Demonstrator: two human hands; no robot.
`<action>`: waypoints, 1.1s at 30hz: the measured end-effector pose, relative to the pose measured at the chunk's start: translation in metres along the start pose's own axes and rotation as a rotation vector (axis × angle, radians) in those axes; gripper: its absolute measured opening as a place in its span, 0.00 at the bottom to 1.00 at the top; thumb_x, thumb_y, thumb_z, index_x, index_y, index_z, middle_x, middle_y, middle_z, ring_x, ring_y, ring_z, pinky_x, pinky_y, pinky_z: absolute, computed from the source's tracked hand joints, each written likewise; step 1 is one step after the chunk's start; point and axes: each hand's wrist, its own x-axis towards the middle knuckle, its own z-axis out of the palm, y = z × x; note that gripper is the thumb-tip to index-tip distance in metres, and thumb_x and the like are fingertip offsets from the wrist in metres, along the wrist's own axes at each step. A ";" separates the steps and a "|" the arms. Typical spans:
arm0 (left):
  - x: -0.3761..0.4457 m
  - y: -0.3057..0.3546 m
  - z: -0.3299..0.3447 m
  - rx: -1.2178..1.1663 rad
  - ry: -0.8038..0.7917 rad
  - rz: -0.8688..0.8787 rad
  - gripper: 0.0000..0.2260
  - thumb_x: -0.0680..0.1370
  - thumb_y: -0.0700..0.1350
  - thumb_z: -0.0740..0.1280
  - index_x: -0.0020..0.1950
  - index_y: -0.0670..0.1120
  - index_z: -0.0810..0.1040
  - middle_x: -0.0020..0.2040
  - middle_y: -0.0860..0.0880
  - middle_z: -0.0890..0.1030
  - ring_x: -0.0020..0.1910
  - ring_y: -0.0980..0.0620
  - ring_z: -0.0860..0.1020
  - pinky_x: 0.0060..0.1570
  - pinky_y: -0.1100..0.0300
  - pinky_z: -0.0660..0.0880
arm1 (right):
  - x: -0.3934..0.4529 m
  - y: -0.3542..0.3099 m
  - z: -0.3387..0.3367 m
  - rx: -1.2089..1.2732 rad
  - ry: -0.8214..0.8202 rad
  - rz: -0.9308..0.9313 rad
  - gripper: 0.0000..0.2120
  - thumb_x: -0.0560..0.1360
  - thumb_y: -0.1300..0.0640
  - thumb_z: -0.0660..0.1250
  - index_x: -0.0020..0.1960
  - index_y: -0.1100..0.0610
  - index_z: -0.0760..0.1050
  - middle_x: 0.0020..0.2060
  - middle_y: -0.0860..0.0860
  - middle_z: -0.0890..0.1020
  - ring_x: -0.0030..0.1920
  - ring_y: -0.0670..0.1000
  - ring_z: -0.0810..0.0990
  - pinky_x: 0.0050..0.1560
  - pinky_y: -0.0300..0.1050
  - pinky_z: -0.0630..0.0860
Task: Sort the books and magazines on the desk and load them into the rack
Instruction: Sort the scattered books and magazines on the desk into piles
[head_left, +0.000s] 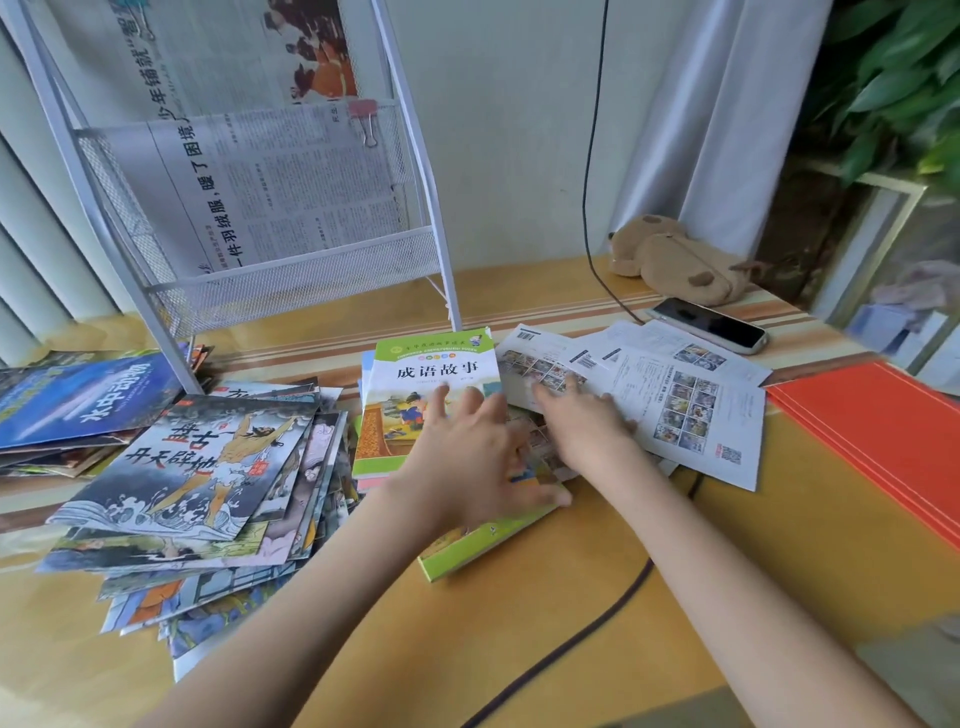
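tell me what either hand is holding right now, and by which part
Nothing is gripped: the left hand and right hand lie spread-fingered on the green-edged books.

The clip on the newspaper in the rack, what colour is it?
Pink binder clip with metal handles, seen in the head view.

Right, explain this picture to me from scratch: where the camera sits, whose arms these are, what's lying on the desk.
There is no machine: a person wears one camera on the head, looking down at their own bare arms. The left hand and right hand lie spread and flat on books in the middle, gripping nothing. A green-topped book sits there, picture books are fanned out to the left, and white leaflets lie to the right. A white mesh rack holding newspaper stands behind. A phone lies further back.
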 end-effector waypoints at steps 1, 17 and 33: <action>0.010 0.006 -0.005 -0.010 0.009 0.015 0.29 0.73 0.71 0.54 0.57 0.50 0.78 0.58 0.47 0.73 0.64 0.46 0.66 0.72 0.43 0.49 | 0.001 0.002 0.001 -0.039 0.029 -0.028 0.37 0.76 0.62 0.62 0.77 0.45 0.45 0.74 0.62 0.56 0.66 0.66 0.69 0.60 0.62 0.69; 0.048 0.062 0.006 0.138 -0.518 -0.014 0.31 0.82 0.56 0.42 0.76 0.34 0.44 0.77 0.34 0.49 0.77 0.39 0.43 0.73 0.44 0.36 | 0.002 0.045 0.027 0.273 0.087 0.067 0.39 0.71 0.26 0.49 0.76 0.40 0.44 0.77 0.54 0.41 0.75 0.64 0.36 0.66 0.73 0.36; 0.073 0.088 0.065 -0.722 -0.009 -0.177 0.38 0.70 0.57 0.45 0.77 0.39 0.52 0.76 0.37 0.53 0.76 0.38 0.41 0.74 0.47 0.35 | 0.014 0.049 0.011 0.238 0.111 0.105 0.22 0.81 0.55 0.53 0.74 0.43 0.54 0.75 0.60 0.55 0.73 0.67 0.51 0.67 0.74 0.51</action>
